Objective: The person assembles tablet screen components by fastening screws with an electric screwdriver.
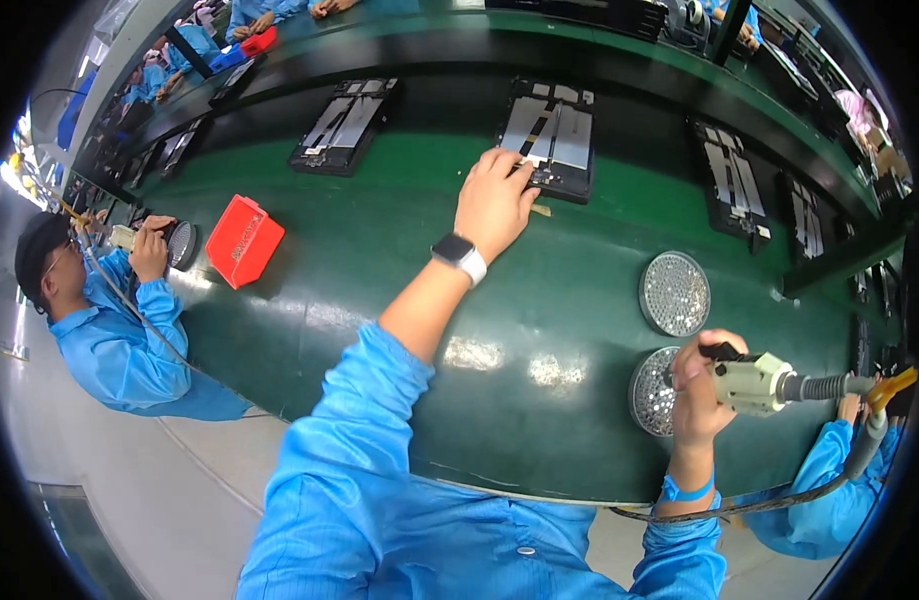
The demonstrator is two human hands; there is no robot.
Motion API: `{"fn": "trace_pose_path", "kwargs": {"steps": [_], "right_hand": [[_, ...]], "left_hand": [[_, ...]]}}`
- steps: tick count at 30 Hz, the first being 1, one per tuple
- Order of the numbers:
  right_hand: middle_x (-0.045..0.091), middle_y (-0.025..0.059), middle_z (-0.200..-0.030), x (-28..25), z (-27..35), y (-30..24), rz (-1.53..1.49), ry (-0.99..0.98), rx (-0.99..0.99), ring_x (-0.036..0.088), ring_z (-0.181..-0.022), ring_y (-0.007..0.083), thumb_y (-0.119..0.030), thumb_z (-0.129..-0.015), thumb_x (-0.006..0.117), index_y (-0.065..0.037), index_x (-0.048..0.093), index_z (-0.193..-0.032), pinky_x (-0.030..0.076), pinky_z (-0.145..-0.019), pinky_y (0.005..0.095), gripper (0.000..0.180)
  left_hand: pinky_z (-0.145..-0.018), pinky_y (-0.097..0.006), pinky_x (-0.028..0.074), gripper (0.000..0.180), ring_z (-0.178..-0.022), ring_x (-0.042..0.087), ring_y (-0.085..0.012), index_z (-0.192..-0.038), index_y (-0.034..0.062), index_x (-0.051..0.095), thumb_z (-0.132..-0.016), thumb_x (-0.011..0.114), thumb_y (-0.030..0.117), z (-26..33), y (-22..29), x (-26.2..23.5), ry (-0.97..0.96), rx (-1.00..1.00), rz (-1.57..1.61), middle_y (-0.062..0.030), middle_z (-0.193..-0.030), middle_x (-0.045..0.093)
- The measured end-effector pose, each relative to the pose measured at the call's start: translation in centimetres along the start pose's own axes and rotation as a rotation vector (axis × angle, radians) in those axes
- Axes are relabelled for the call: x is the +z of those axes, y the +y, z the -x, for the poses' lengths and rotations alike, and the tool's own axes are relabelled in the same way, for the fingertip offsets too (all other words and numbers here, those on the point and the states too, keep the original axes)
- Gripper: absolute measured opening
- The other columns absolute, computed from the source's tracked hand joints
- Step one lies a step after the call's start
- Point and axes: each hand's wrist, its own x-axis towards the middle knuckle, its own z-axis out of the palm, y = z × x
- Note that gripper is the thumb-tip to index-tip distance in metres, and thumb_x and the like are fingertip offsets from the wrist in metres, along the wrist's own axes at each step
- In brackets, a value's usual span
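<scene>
My left hand (494,205) reaches across the green bench, its fingers spread at the near left corner of an opened tablet-like device (569,135). That device has a black frame, grey battery panels and dark ribbon strips. At the right, my right hand (697,390) is wrapped round a pale green powered screwdriver (749,384) with a grey hose-like tail. Its tip points left over a round tray of small shiny parts (651,395), partly hidden by the hand. A second round tray (675,293) of similar parts lies just beyond it.
More opened devices (344,127) (729,185) lie along the bench's far side, under a dark shelf (429,60). A red bin (244,242) stands at the left. A co-worker (119,310) works beyond it. The screwdriver's cable (779,505) loops past my right forearm; a green post (849,245) rises nearby.
</scene>
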Motion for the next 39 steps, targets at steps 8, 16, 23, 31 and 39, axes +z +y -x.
{"fn": "trace_pose_path", "kwargs": {"steps": [8,16,23,31,39], "right_hand": [[0.047,0.0019,-0.065,-0.2,0.6,-0.8,0.062,-0.018,-0.005,0.044,-0.054,0.0115,-0.004,-0.087,0.061,0.003,0.049,-0.115,0.04,-0.054,0.0265,0.031],[0.048,0.0021,-0.064,0.0,0.8,-0.2,0.046,0.022,0.018,0.046,-0.054,0.011,-0.004,-0.087,0.062,0.004,0.052,-0.115,0.041,-0.053,0.0266,0.031],[0.057,0.0041,-0.073,-0.9,1.4,0.0,-0.003,0.016,0.101,0.05,-0.061,0.0094,-0.002,-0.087,0.068,0.003,0.054,-0.118,0.042,-0.057,0.0235,0.035],[0.061,0.0035,-0.08,-0.9,1.3,-0.8,-0.057,0.012,0.227,0.056,-0.069,0.0071,0.002,-0.085,0.072,0.002,0.059,-0.119,0.047,-0.063,0.0238,0.036],[0.067,0.0024,-0.094,-1.9,0.7,-0.5,0.109,-0.003,0.201,0.062,-0.081,0.0076,0.001,-0.079,0.077,-0.001,0.067,-0.112,0.05,-0.072,0.0234,0.034]], "left_hand": [[-0.101,-0.044,0.05,0.022,-0.124,0.056,-0.0339,-0.101,0.0035,0.073,-0.083,0.072,0.016,1.7,2.5,0.3,-0.087,0.207,0.214,-0.0137,-0.122,0.065],[-0.1,-0.044,0.05,0.02,-0.131,0.049,-0.0348,-0.098,0.0047,0.075,-0.084,0.073,0.02,2.1,3.6,0.2,-0.169,0.069,0.242,-0.008,-0.114,0.068],[-0.1,-0.047,0.049,0.022,-0.128,0.048,-0.0391,-0.098,0.0058,0.075,-0.082,0.075,0.021,1.8,4.0,0.1,-0.145,0.066,0.247,-0.0081,-0.112,0.068],[-0.103,-0.044,0.047,0.022,-0.129,0.054,-0.034,-0.101,0.0033,0.072,-0.083,0.073,0.016,1.3,4.9,0.1,-0.153,0.204,0.207,-0.0136,-0.122,0.065],[-0.094,-0.041,0.049,0.022,-0.11,0.063,-0.0316,-0.101,0.0016,0.072,-0.085,0.073,0.016,1.0,5.8,0.7,-0.26,0.124,0.353,-0.0121,-0.115,0.067]]}}
